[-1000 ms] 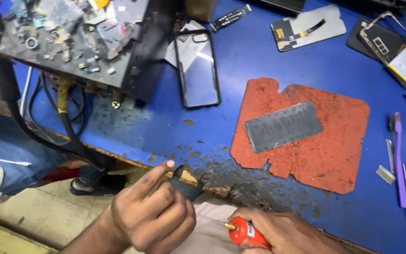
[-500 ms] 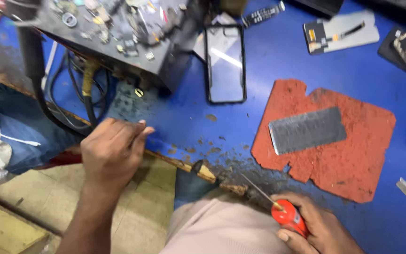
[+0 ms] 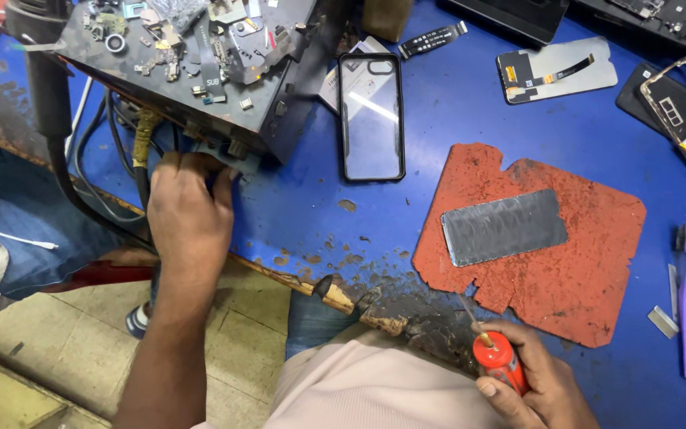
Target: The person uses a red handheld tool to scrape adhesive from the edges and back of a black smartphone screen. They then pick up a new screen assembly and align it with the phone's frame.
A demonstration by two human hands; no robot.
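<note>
Head view, landmark = red mat on blue table. R hand just below mat's near edge, grip wrapped round red-handled screwdriver, thin tip aimed at mat. Light, stiff, prob. easy to roll; best held by the handle. L hand far left of mat, fingers pressed on dark equipment box front; can't tell if grip holds anything, fingertips hidden. Clear phone case between box & mat.

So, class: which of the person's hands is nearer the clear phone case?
Left. The left hand rests beside the clear phone case; the right hand is lower, at the table edge.
</note>
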